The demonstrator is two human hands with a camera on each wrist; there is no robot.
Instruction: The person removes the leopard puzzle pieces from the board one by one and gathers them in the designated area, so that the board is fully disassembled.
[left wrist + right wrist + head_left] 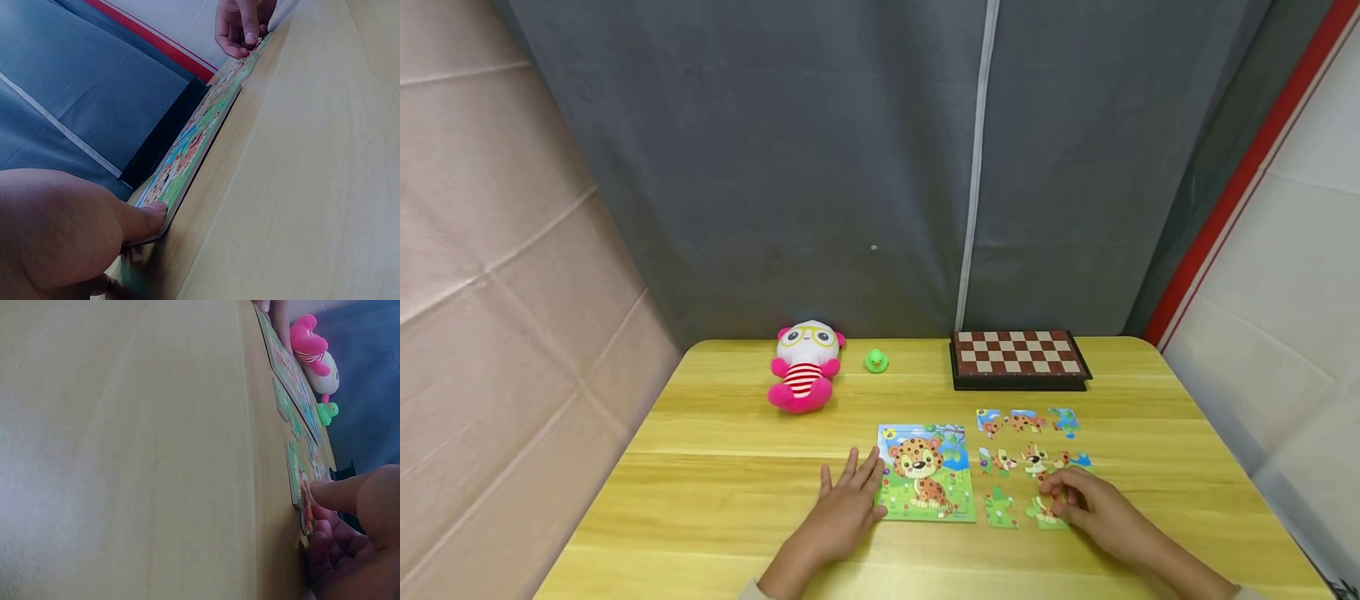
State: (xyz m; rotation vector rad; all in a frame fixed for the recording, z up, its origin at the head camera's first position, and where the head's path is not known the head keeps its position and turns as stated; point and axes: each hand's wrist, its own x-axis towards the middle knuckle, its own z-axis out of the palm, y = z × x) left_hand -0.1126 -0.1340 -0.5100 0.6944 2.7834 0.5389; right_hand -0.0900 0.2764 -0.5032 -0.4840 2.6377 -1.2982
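A complete leopard puzzle picture lies flat in front of me. My left hand rests along its left edge with fingers spread and straight. In the left wrist view the left thumb lies on top of the board's near corner. To the right, loose jigsaw pieces with the same leopard art lie in rough rows. My right hand is over the lower right pieces, its thumb and curled fingers pinching a puzzle piece with reddish art. The hand partly hides this piece.
At the back left sits a pink and white plush toy, with a small green duck beside it. A folded checkered board box stands behind the loose pieces. A grey curtain hangs behind the wooden table.
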